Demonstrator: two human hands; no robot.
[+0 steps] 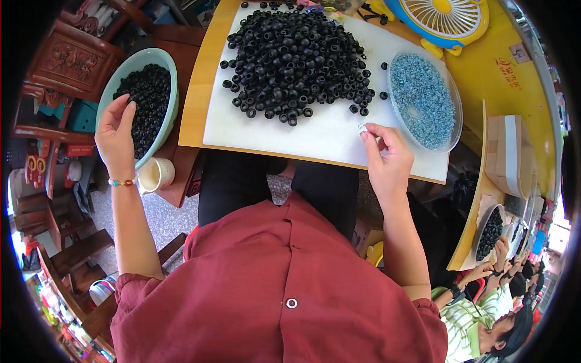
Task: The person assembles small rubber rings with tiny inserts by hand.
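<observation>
My left hand (116, 142) is raised at the near-left rim of a pale green bowl (173, 103) holding many black beads (145, 103). Its thumb and forefinger are pinched together, and whatever lies between them is too small to make out. My right hand (390, 162) is over the front right of a white board (242, 130), fingertips pinching a small whitish piece (362, 127) with faint dark flecks. A heap of round black beads with holes (296, 60) covers the board's far middle. Beside the right hand stands a clear oval dish (458, 121) of tiny blue beads (422, 100).
A cream cup (156, 174) stands just below the green bowl. At the far right are a yellow-and-blue fan (442, 24) and a cardboard box (510, 154). Other people work at the lower right, by another dish of black beads (489, 233). Carved wooden furniture (69, 60) stands left.
</observation>
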